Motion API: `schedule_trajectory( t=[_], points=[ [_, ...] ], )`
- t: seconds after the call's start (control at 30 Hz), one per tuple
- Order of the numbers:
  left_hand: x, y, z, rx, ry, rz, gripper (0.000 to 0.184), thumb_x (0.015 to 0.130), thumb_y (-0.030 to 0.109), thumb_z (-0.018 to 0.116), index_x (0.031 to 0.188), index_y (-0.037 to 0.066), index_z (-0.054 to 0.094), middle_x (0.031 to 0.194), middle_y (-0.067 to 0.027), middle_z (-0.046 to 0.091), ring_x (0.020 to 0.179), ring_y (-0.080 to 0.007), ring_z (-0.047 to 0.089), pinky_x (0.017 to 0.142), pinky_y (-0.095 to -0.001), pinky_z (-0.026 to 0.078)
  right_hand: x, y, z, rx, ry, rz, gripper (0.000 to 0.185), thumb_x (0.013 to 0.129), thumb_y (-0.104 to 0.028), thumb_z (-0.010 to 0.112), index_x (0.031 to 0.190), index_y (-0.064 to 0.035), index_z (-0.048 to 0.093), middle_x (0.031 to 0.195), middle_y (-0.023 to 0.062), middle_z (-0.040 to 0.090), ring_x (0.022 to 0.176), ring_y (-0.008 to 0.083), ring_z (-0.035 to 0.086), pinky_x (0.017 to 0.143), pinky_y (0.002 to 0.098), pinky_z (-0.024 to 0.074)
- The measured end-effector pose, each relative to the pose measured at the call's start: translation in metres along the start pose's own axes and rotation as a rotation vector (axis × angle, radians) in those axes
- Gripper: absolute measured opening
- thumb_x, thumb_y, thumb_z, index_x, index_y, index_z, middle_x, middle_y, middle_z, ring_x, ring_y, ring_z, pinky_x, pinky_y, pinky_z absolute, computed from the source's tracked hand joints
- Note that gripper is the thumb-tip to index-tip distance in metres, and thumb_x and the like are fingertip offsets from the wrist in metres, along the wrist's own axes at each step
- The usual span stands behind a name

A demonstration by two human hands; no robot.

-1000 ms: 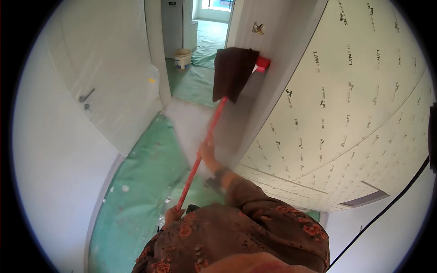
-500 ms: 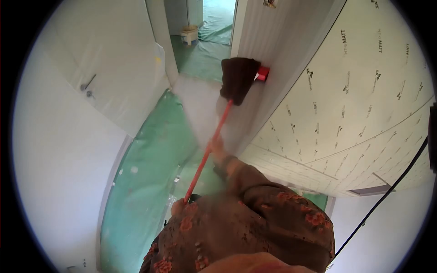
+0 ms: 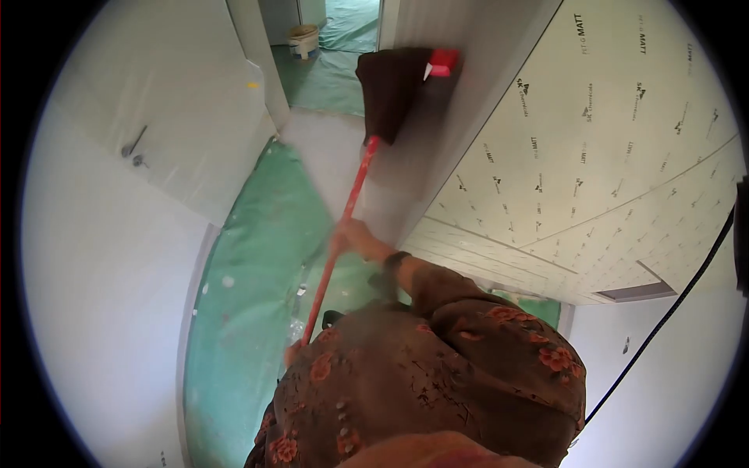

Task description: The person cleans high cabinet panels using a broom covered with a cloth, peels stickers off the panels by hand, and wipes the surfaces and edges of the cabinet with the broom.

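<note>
Both my hands are closed around the red pole of a long-handled mop (image 3: pixel 347 199). My right hand (image 3: pixel 355 238), below a dark wristband, grips it about midway. Low on the pole is my left hand (image 3: pixel 292 355), partly hidden by my flowered sleeve and clothing. A dark brown cloth (image 3: pixel 390 93) covers most of the mop's head, and a red and white end (image 3: pixel 442 62) sticks out at its right. The cloth lies at the bare pale floor (image 3: pixel 312 140), close to the grey wall panel (image 3: pixel 452 93); whether it touches the panel I cannot tell.
Green sheeting (image 3: pixel 257 234) covers the floor on the left, with small white scraps on it. Beyond the doorway stands a white bucket (image 3: pixel 303 43). A white door (image 3: pixel 156 101) is on the left. Panels in printed film (image 3: pixel 577 148) line the right, where a black cord (image 3: pixel 663 320) hangs.
The mop's head has moved farther away along the wall panel, and my right arm reaches out more. The view has shifted slightly. Both hands still hold the pole.
</note>
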State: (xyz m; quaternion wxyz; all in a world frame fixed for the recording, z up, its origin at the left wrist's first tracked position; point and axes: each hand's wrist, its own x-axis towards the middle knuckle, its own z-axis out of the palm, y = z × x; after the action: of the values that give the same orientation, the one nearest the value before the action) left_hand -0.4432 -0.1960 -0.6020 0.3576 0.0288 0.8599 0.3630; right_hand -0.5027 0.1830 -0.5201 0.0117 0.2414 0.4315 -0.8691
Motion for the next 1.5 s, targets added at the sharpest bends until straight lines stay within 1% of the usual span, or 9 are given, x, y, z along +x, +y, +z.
schedule_trajectory(
  t=[0.33, 0.43, 0.5, 0.6, 0.93, 1.27, 1.37, 1.43, 1.5],
  points=[
    [0.089, -0.203, 0.022, 0.107, 0.025, 0.111, 0.033, 0.073, 0.037, 0.068, 0.078, 0.004, 0.061, 0.066, -0.0146, 0.062, 0.063, -0.0291, 0.061, 0.059, -0.0392, 0.045, -0.079, -0.094, 0.062, -0.266, -0.331, -0.184, 0.020, 0.084, -0.021, 0.057, 0.086, -0.0004, 0.059, 0.080, 0.0156, 0.066, 0.066, 0.0218, 0.066, 0.049, 0.0293, 0.0541],
    [0.130, -0.160, 0.037, 0.084, 0.088, 0.303, 0.034, 0.073, 0.037, 0.069, 0.076, 0.004, 0.061, 0.066, -0.0153, 0.061, 0.063, -0.0311, 0.061, 0.059, -0.0399, 0.046, -0.078, -0.093, 0.069, -0.280, -0.227, -0.250, 0.020, 0.085, -0.019, 0.055, 0.084, 0.0005, 0.058, 0.077, 0.0173, 0.066, 0.058, 0.0212, 0.064, 0.045, 0.0283, 0.0536],
    [0.101, -0.002, 0.025, 0.110, 0.123, 0.378, 0.034, 0.072, 0.037, 0.069, 0.073, 0.004, 0.060, 0.066, -0.0163, 0.061, 0.063, -0.0337, 0.060, 0.058, -0.0411, 0.046, -0.078, -0.082, 0.071, -0.240, -0.118, -0.244, 0.019, 0.086, -0.018, 0.056, 0.083, 0.0010, 0.057, 0.076, 0.0170, 0.065, 0.055, 0.0203, 0.064, 0.044, 0.0285, 0.0542],
    [0.075, 0.105, 0.012, 0.051, 0.161, 0.514, 0.034, 0.071, 0.036, 0.069, 0.070, 0.004, 0.058, 0.065, -0.0170, 0.060, 0.062, -0.0360, 0.059, 0.057, -0.0427, 0.046, -0.086, -0.079, 0.070, -0.192, -0.009, -0.289, 0.018, 0.085, -0.017, 0.056, 0.081, 0.0006, 0.057, 0.074, 0.0164, 0.065, 0.054, 0.0204, 0.063, 0.043, 0.0285, 0.0540],
    [0.051, 0.256, 0.020, -0.254, -0.017, 0.574, 0.029, 0.075, 0.027, 0.070, 0.071, 0.001, 0.059, 0.052, -0.0089, 0.051, 0.051, -0.0144, 0.052, 0.050, -0.0342, 0.043, -0.096, -0.157, 0.058, -0.273, 0.002, -0.452, 0.019, 0.084, -0.017, 0.055, 0.080, 0.0017, 0.059, 0.073, 0.0153, 0.065, 0.054, 0.0218, 0.064, 0.042, 0.0285, 0.0523],
    [0.063, 0.384, 0.029, -0.142, 0.159, 0.813, 0.026, 0.075, 0.025, 0.069, 0.074, 0.000, 0.062, 0.056, -0.0122, 0.054, 0.051, -0.0202, 0.053, 0.052, -0.0360, 0.042, -0.094, -0.247, 0.047, -0.321, 0.150, -0.481, 0.024, 0.084, -0.018, 0.059, 0.098, 0.0024, 0.057, 0.089, 0.0130, 0.063, 0.069, 0.0204, 0.065, 0.044, 0.0278, 0.0533],
    [0.089, 0.411, 0.025, -0.132, 0.193, 0.904, 0.025, 0.074, 0.024, 0.069, 0.078, 0.000, 0.063, 0.058, -0.0149, 0.056, 0.051, -0.0245, 0.053, 0.053, -0.0361, 0.043, -0.090, -0.237, 0.019, -0.755, 0.218, -0.536, 0.030, 0.083, -0.019, 0.061, 0.104, 0.0019, 0.057, 0.095, 0.0123, 0.062, 0.075, 0.0198, 0.065, 0.055, 0.0282, 0.0533],
    [0.102, 0.436, 0.023, -0.166, 0.204, 0.945, 0.025, 0.074, 0.024, 0.069, 0.079, 0.000, 0.063, 0.058, -0.0148, 0.056, 0.051, -0.0249, 0.053, 0.053, -0.0362, 0.043, -0.092, -0.233, -0.001, -1.252, 0.193, -1.030, 0.030, 0.083, -0.018, 0.062, 0.107, -0.0001, 0.058, 0.094, 0.0113, 0.063, 0.076, 0.0179, 0.064, 0.063, 0.0282, 0.0516],
    [0.120, 0.459, 0.025, -0.194, 0.201, 0.985, 0.025, 0.074, 0.024, 0.069, 0.079, 0.000, 0.063, 0.058, -0.0147, 0.056, 0.051, -0.0253, 0.053, 0.053, -0.0363, 0.043, -0.121, -0.245, 0.013, -1.223, 0.210, -0.963, 0.029, 0.083, -0.016, 0.061, 0.107, -0.0003, 0.058, 0.094, 0.0115, 0.063, 0.077, 0.0177, 0.064, 0.066, 0.0282, 0.0512]
  ],
)
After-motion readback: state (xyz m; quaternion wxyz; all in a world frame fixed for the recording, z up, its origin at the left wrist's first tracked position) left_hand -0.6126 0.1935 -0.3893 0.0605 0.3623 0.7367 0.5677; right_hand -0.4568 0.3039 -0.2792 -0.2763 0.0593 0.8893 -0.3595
